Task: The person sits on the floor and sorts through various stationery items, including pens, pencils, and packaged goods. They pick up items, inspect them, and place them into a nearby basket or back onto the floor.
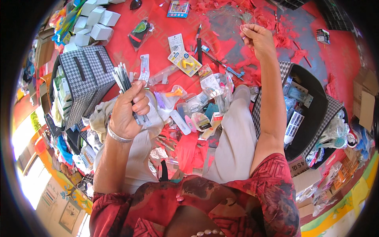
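My left hand (129, 108), with a silver bangle at the wrist, is closed round a bundle of thin sticks (121, 76). Their pale and dark ends fan out above the fist, and more of the bundle shows below it. Stretched far forward, my right hand (256, 37) is closed in a pinch. A small loop shows at its fingertips, too fine to name. Just beyond lies a tangle of fine, clear strands (245, 17); whether the fingers hold any of it, I cannot tell. Between the hands lies a blister card with yellow pieces (185, 63).
Houndstooth storage boxes stand at left (85, 75) and right (335, 106), both filled with packaged goods. White cartons (96, 23) are piled at the far left. Torn red sheeting (166, 23) covers the floor. A small colourful tablet-like pack (178, 8) lies far ahead. Loose packets crowd between my legs.
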`<act>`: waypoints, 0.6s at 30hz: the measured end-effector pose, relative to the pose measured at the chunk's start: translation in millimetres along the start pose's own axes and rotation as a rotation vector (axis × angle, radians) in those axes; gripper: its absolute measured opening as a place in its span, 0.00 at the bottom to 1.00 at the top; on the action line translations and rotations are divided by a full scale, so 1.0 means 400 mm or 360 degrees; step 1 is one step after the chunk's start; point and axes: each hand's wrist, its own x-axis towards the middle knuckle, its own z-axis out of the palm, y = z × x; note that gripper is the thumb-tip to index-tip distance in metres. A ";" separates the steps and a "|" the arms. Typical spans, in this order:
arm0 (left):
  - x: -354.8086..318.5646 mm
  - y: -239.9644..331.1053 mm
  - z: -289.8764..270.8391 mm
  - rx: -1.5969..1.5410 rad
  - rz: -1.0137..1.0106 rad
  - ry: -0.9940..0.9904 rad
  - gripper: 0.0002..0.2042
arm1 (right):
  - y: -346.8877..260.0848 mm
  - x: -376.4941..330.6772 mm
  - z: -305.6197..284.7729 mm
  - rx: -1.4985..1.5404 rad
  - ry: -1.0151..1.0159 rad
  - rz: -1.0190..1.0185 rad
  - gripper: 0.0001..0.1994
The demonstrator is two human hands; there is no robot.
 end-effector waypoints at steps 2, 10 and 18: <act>-0.003 -0.004 0.000 0.0016 0.0024 -0.0005 0.07 | -0.013 -0.027 0.016 0.0248 -0.0122 0.0056 0.06; -0.003 -0.041 0.011 0.0271 -0.0063 -0.0002 0.09 | -0.047 -0.277 0.335 0.0287 -0.0933 0.0272 0.06; -0.012 -0.054 0.015 0.0652 0.0174 0.0220 0.06 | -0.053 -0.322 0.387 0.0257 -0.0953 0.0117 0.05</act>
